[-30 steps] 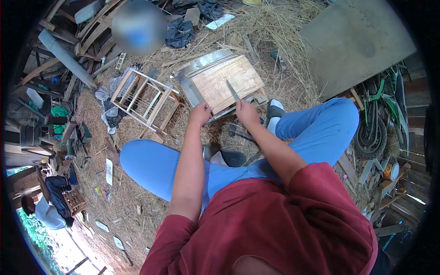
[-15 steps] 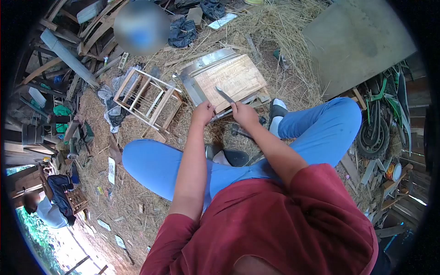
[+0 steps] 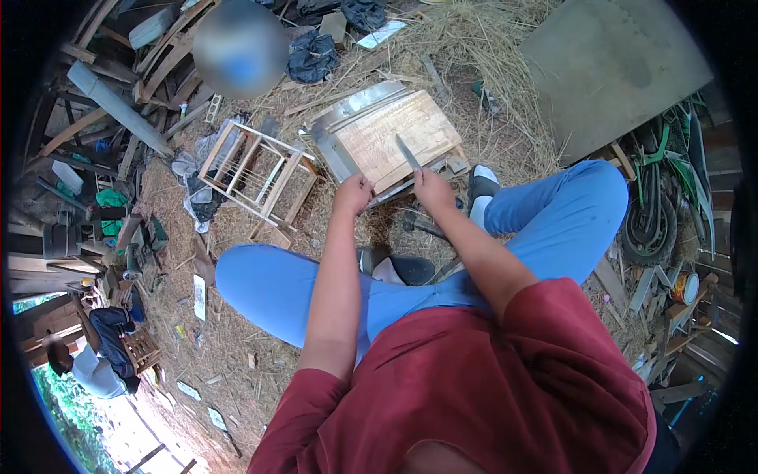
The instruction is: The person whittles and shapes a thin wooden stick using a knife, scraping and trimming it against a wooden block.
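My right hand (image 3: 433, 191) is closed around the handle of a knife (image 3: 407, 151), its blade pointing up and away over the wooden board (image 3: 399, 130). The board lies on a grey metal-edged surface (image 3: 338, 150) in front of my feet. At the board's near left corner, my left hand (image 3: 354, 194) is closed with fingers curled in. Whether it grips the edge or some small piece is hidden. Below my right hand a dark tool with a hammer-like head (image 3: 418, 226) lies on the ground.
A wooden stool frame (image 3: 260, 174) lies on its side at left. Straw (image 3: 489, 47) covers the ground. A large flat panel (image 3: 616, 71) and a green motorbike (image 3: 655, 189) are at right. Another person (image 3: 99, 367) sits at far left; scrap wood (image 3: 118, 103) is piled behind.
My right hand has moved to the right with the knife, and the blade has shifted right over the board. My left hand stays by the board's corner.
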{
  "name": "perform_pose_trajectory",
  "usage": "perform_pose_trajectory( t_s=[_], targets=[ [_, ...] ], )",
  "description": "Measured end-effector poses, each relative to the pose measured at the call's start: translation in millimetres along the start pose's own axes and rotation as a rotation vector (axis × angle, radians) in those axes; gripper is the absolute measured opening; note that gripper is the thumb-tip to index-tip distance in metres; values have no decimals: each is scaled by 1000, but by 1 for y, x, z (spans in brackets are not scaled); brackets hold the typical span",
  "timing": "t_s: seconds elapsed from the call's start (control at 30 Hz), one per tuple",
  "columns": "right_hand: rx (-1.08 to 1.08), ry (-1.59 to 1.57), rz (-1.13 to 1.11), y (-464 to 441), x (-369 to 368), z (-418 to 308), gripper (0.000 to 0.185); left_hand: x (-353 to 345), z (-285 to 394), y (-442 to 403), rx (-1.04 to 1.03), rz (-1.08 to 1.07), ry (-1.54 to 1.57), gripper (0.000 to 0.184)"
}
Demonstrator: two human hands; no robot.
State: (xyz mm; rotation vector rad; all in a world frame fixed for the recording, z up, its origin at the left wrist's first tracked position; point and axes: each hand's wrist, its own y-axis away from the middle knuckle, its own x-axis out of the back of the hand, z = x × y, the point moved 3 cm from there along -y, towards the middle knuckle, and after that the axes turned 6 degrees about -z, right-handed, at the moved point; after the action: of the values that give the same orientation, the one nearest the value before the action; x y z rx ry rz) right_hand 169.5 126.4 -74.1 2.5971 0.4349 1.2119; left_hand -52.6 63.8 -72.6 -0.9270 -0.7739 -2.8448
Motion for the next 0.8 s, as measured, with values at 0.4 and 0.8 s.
perform_pose_trajectory(
  t_s=[0.4, 0.8],
  targets=[
    [-94, -106, -68, -4, 4, -2, 44, 2, -2, -2, -7, -8, 31, 23],
    [33, 46, -158, 10, 9, -21, 45, 6, 8, 4, -9, -17, 38, 21]
  ],
)
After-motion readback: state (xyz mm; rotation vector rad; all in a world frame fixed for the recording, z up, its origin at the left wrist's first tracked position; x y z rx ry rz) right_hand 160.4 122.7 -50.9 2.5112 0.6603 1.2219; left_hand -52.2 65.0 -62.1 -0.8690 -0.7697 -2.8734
